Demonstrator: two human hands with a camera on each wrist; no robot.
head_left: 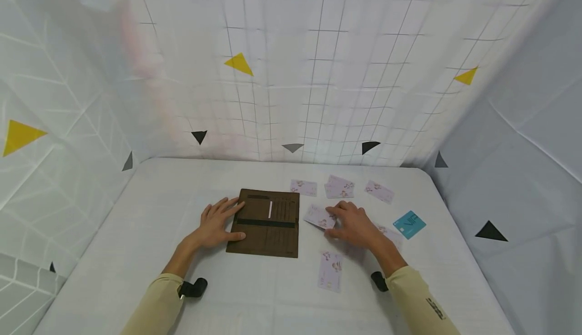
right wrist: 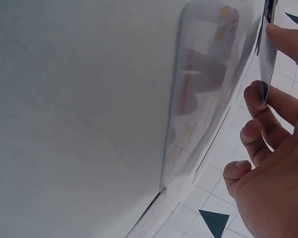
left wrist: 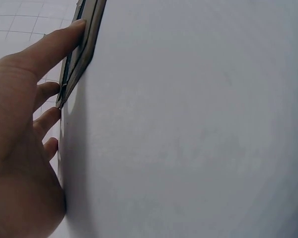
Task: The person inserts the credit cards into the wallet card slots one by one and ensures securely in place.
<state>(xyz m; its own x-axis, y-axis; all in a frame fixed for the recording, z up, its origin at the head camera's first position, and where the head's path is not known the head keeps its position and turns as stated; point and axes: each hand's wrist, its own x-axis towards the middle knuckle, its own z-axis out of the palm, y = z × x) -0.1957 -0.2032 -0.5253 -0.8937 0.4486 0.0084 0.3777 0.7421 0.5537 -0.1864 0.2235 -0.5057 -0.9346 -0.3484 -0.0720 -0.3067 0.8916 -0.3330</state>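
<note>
A brown wallet lies opened flat on the white table, with card slots and a dark band across its middle. My left hand rests at its left edge, thumb and fingertips on the leather and fingers spread. In the left wrist view the thumb presses on the edge of the wallet. My right hand pinches a pale purple printed card between thumb and fingers, just right of the wallet. The right wrist view shows this card edge-on, tilted, with the other fingers curled below it.
Several similar purple cards lie around: one in front, others behind, one at the back right, and one partly behind the right forearm. A blue card lies at the right. White sheet walls surround the table.
</note>
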